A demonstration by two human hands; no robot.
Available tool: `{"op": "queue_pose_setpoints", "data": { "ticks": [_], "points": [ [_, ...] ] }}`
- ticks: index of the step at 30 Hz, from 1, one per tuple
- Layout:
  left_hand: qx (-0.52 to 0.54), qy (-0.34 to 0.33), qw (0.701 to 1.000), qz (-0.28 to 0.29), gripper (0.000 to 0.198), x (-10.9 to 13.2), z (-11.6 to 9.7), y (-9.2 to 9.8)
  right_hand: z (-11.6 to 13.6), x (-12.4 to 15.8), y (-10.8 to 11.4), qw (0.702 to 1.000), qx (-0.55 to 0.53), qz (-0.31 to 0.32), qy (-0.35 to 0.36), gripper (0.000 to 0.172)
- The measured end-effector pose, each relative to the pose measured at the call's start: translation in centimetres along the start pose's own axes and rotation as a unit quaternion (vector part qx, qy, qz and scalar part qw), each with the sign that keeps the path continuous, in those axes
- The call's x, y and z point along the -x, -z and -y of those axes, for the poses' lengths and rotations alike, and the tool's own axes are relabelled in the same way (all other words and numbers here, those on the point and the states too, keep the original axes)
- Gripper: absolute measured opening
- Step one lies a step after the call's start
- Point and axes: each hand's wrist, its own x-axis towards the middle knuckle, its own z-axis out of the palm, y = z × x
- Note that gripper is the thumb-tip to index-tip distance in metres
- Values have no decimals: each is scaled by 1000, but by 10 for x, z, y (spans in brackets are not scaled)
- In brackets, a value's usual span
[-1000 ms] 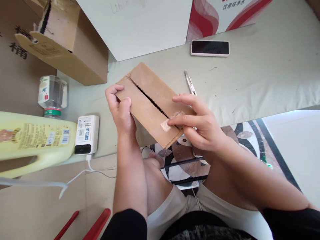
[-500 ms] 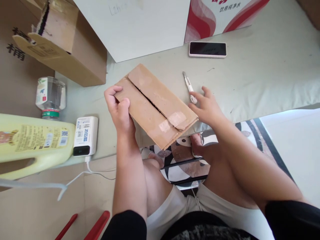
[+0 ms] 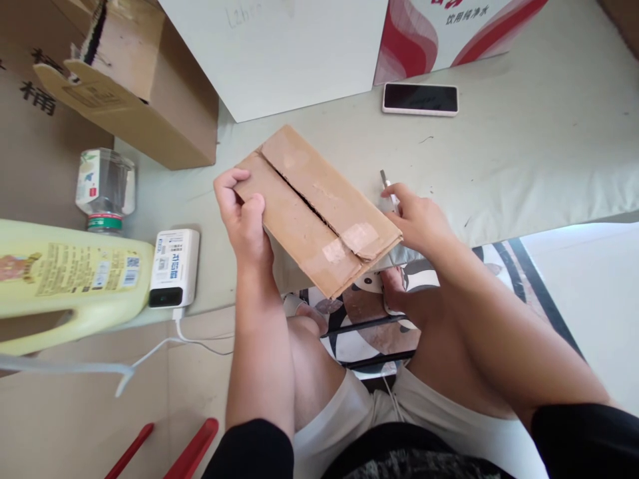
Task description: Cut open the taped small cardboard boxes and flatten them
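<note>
Our left hand (image 3: 248, 223) pinching the box (image 3: 312, 203) between thumb and fingers, our right hand (image 3: 423, 219) pinching the cutter (image 3: 385, 181), phone (image 3: 420, 99) beyond

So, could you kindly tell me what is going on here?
A seated person's left hand holds a cardboard box, a dark gap running along its upper face. The right hand grasps a white utility knife beside it; whether the knife is off the table is unclear. A phone lies farther back.
</note>
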Motion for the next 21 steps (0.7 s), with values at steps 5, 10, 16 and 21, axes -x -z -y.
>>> {"op": "queue_pose_setpoints", "data": {
  "ticks": [5, 10, 16, 21],
  "points": [
    [9, -29, 1000, 5, 46, -6, 13, 4, -5, 8, 1, 969, -233, -54, 60, 39],
    [37, -49, 998, 7, 49, -10, 24, 7, -10, 11, -3, 858, -398, -245, 214, 35],
    [50, -48, 998, 9, 50, -9, 24, 6, 4, 35, 10, 802, -316, -426, 276, 18],
    [48, -50, 997, 15, 51, -9, 20, 4, 22, 70, 17, 775, -201, -364, 476, 11]
  ]
}}
